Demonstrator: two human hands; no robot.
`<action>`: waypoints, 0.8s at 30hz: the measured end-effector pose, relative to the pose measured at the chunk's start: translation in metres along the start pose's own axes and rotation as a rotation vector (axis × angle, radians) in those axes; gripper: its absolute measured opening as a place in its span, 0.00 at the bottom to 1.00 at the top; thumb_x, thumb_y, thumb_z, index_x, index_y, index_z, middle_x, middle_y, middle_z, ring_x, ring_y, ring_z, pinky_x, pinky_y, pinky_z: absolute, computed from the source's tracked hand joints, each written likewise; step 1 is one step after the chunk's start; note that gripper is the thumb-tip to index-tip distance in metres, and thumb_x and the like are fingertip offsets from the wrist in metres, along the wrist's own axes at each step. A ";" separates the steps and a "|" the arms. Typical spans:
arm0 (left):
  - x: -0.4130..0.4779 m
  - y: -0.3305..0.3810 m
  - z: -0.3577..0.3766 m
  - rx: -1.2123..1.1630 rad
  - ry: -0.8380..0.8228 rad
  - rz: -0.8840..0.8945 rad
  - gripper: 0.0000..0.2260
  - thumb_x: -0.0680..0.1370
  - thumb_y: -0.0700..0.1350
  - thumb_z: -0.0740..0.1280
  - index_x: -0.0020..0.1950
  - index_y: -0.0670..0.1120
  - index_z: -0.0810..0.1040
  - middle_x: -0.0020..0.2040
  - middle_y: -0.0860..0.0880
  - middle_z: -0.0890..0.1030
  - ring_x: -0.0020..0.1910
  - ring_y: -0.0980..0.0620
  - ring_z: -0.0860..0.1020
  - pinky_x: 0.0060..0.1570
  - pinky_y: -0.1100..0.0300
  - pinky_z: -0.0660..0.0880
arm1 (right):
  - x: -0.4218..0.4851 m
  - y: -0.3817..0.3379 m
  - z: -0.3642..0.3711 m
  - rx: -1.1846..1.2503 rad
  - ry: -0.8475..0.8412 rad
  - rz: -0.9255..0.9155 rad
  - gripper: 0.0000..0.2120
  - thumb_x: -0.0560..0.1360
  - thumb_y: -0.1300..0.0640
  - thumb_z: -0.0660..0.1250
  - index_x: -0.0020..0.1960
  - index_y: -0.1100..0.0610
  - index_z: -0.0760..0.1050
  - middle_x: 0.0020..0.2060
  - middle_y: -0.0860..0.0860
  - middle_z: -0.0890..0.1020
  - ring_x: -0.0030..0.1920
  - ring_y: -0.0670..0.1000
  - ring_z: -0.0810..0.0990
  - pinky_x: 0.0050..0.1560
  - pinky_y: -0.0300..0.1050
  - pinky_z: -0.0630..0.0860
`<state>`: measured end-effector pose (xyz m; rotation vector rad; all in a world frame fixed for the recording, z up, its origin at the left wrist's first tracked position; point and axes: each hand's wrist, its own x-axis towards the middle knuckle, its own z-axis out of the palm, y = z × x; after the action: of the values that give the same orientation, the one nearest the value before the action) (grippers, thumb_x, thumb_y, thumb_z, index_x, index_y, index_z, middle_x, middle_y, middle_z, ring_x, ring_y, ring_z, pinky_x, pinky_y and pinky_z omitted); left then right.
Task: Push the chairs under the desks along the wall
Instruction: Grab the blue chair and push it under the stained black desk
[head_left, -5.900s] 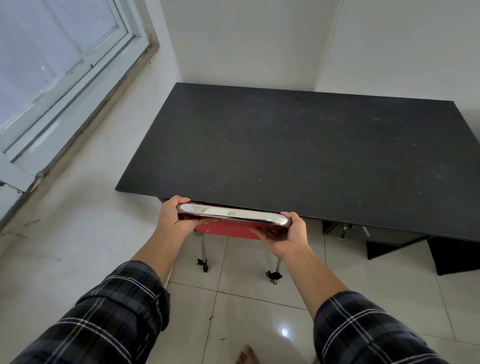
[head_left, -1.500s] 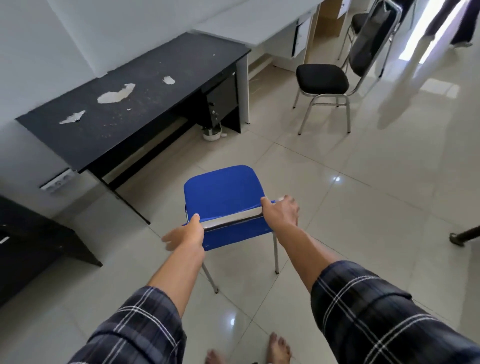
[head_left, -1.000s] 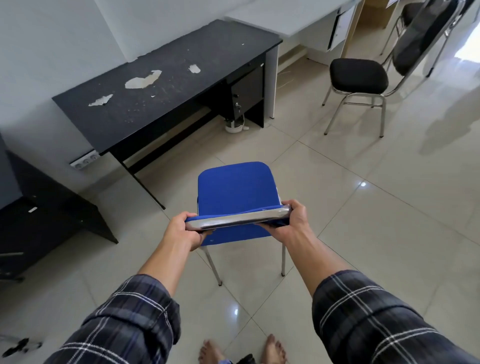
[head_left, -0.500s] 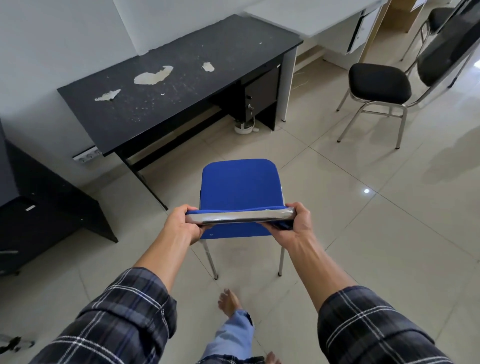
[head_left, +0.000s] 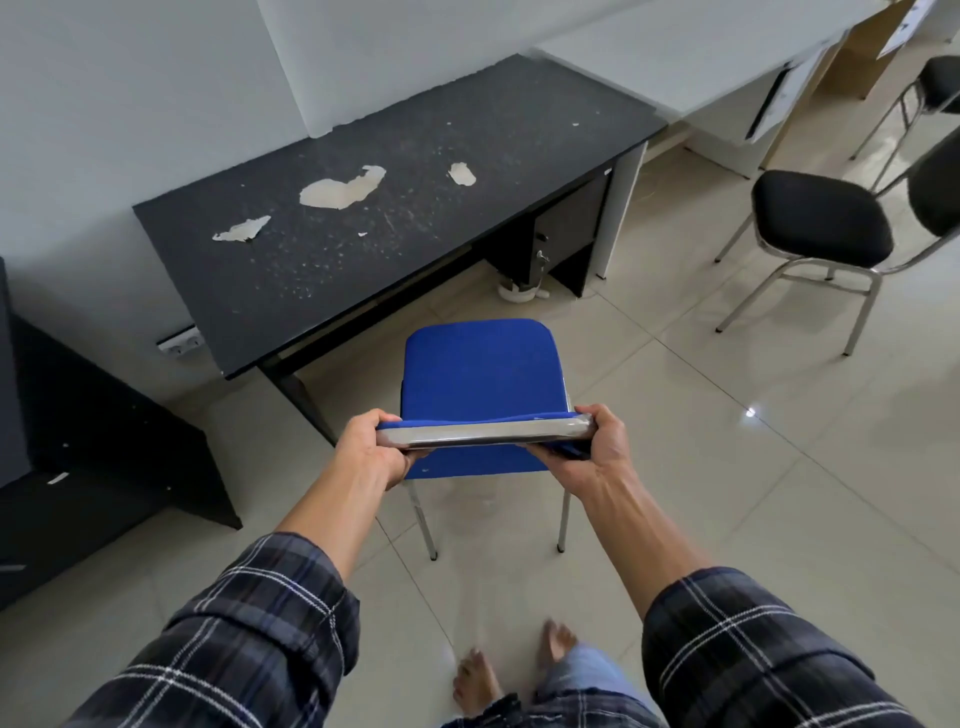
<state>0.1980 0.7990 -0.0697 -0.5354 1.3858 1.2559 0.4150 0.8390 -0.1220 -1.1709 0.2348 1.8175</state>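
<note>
A blue chair (head_left: 480, 366) with chrome legs stands on the tiled floor in front of me, its seat facing a black desk (head_left: 415, 171) with peeled patches on its top. My left hand (head_left: 371, 452) grips the left end of the chair's backrest top and my right hand (head_left: 592, 449) grips the right end. The seat's front edge is just short of the desk's front edge. The chair's front legs are hidden under the seat.
A black chair (head_left: 821, 223) with a chrome frame stands free at the right. A white desk (head_left: 691, 57) follows the black one along the wall, and another dark desk (head_left: 93, 415) sits at the left. A white cable reel (head_left: 519, 288) lies under the black desk.
The earliest frame shows me holding a red chair at another black desk. Over the last second I took hold of the blue chair with both hands and moved it closer to the peeled desk.
</note>
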 end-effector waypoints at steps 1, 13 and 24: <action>0.004 0.007 0.005 -0.015 0.000 -0.004 0.06 0.72 0.31 0.63 0.47 0.38 0.73 0.55 0.34 0.77 0.55 0.28 0.77 0.45 0.35 0.78 | 0.007 -0.002 0.010 -0.014 -0.002 0.008 0.13 0.70 0.63 0.68 0.53 0.62 0.72 0.60 0.65 0.77 0.58 0.67 0.78 0.54 0.74 0.77; 0.057 0.083 0.072 -0.225 0.093 0.079 0.09 0.73 0.31 0.64 0.52 0.39 0.74 0.55 0.35 0.75 0.53 0.29 0.76 0.49 0.37 0.78 | 0.105 -0.036 0.145 -0.224 -0.063 0.155 0.12 0.70 0.63 0.68 0.52 0.63 0.73 0.58 0.65 0.78 0.56 0.70 0.79 0.51 0.75 0.78; 0.091 0.143 0.107 -0.443 0.165 0.168 0.10 0.73 0.30 0.63 0.52 0.39 0.74 0.60 0.35 0.75 0.54 0.31 0.77 0.28 0.38 0.74 | 0.184 -0.035 0.257 -0.436 -0.144 0.288 0.12 0.70 0.62 0.69 0.52 0.63 0.74 0.63 0.66 0.76 0.59 0.70 0.78 0.50 0.76 0.78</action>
<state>0.0951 0.9710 -0.0770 -0.8549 1.3084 1.7027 0.2632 1.1186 -0.1222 -1.3450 -0.0890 2.2739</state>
